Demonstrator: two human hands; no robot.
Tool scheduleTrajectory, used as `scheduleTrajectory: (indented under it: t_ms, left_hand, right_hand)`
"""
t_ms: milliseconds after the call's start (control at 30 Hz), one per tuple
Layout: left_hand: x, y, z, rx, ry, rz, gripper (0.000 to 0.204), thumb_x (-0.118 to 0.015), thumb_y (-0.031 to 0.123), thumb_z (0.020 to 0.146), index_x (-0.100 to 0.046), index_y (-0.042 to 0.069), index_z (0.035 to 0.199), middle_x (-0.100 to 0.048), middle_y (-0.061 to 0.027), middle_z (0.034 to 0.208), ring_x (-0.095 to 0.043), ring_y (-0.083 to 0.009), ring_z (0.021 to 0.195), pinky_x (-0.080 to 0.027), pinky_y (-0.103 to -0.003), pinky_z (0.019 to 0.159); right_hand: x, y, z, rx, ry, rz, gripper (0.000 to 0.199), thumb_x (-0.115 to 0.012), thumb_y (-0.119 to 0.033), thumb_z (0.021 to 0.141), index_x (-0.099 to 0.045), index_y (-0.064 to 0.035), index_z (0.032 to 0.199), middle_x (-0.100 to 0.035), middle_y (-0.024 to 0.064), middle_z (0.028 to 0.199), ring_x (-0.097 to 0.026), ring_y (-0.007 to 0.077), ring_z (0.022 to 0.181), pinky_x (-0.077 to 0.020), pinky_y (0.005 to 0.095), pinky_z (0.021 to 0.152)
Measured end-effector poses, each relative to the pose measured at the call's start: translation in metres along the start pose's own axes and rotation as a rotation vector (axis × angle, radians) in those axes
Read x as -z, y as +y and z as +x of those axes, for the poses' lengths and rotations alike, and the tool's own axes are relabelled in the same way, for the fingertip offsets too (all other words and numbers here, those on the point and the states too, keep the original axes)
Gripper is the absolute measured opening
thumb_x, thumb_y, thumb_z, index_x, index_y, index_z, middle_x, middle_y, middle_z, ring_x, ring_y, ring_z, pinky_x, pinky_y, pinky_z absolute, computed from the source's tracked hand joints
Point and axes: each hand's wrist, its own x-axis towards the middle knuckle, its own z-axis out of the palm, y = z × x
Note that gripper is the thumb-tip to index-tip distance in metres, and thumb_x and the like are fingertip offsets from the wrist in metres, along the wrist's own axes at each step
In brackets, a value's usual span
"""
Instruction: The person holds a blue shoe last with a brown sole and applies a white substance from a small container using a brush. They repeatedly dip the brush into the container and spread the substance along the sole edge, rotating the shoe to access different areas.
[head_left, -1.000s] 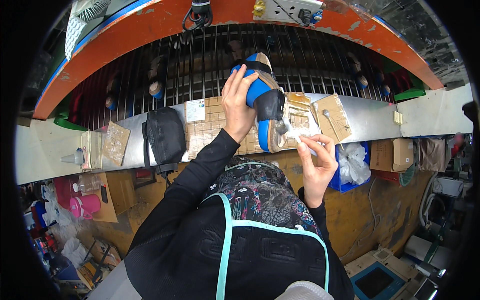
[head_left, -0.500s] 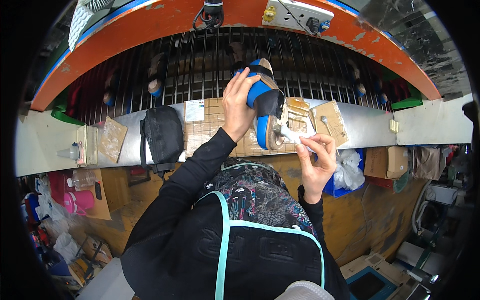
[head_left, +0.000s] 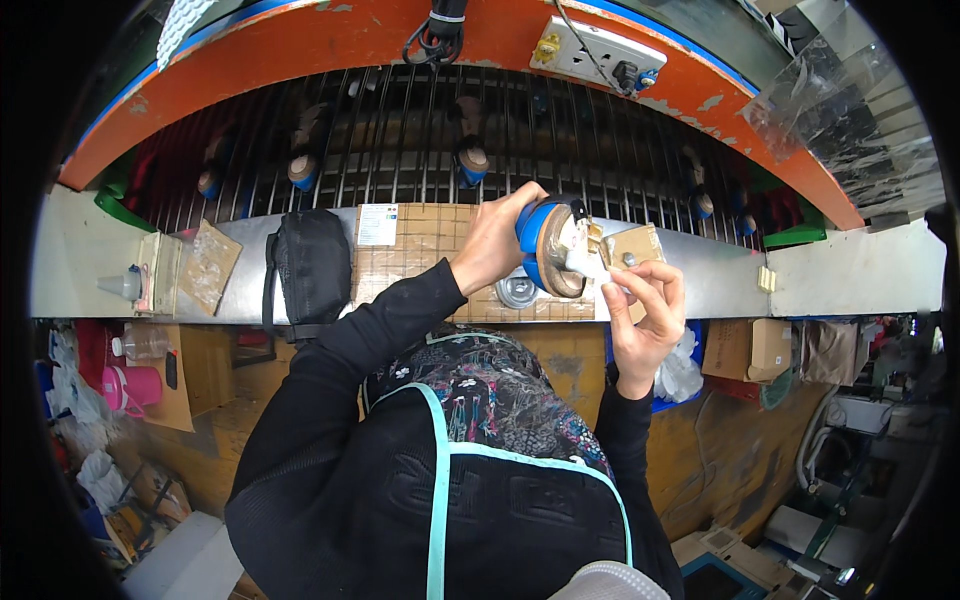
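My left hand is closed round a blue shoe and holds it up over the bench, tilted so that its tan bottom edge and pale inner face point right. My right hand pinches a small white-handled brush between thumb and fingers. The brush's head lies against the shoe's pale face; its exact contact is hard to make out. Below the shoe, a round clear or metal dish rests on a cardboard sheet wrapped in clear film.
A black pouch lies left of the cardboard. Brown boards sit on the metal bench. Behind it, several shoes stand on a rack of metal bars under an orange beam. A blue bin with plastic bags stands below right.
The shoe has turned and tilted, its pale face now toward the right hand, and the left hand's grip has shifted. The dish beneath has come into sight. The whole view has shifted slightly.
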Motion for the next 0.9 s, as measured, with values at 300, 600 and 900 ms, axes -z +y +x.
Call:
scheduleTrajectory:
  t_ms: [300, 600, 900]
  left_hand:
    - [-0.013, -0.006, -0.01, 0.23, -0.383, 0.018, 0.065, -0.086, 0.003, 0.055, -0.063, 0.006, 0.115, -0.07, -0.0142, 0.104, -0.066, -0.0282, 0.101, -0.05, -0.036, 0.09]
    - [-0.011, 0.025, -0.013, 0.504, -0.728, -0.283, 0.057, -0.087, -0.003, 0.054, -0.065, -0.001, 0.107, -0.07, -0.0118, 0.103, -0.066, -0.0207, 0.097, -0.052, -0.031, 0.087]
    - [-0.01, 0.041, -0.016, 0.711, -0.877, -0.397, 0.073, -0.087, -0.004, 0.054, -0.056, -0.005, 0.12, -0.067, -0.019, 0.11, -0.066, -0.0264, 0.102, -0.053, -0.034, 0.09]
  right_hand:
    - [0.018, 0.006, 0.024, 0.092, -0.078, -0.024, 0.018, -0.077, 0.001, 0.074, -0.072, -0.0022, 0.091, -0.056, 0.0067, 0.095, -0.058, 0.0131, 0.074, -0.046, 0.0236, 0.062]
    - [0.027, 0.013, 0.029, 0.1, -0.132, 0.036, 0.019, -0.077, 0.002, 0.073, -0.072, -0.0013, 0.091, -0.056, 0.0063, 0.094, -0.058, 0.0122, 0.074, -0.0457, 0.0224, 0.06]
    - [0.034, 0.021, 0.027, 0.103, -0.176, 0.079, 0.019, -0.077, 0.001, 0.073, -0.072, -0.0015, 0.091, -0.056, 0.0064, 0.093, -0.057, 0.0115, 0.073, -0.0453, 0.0221, 0.059]
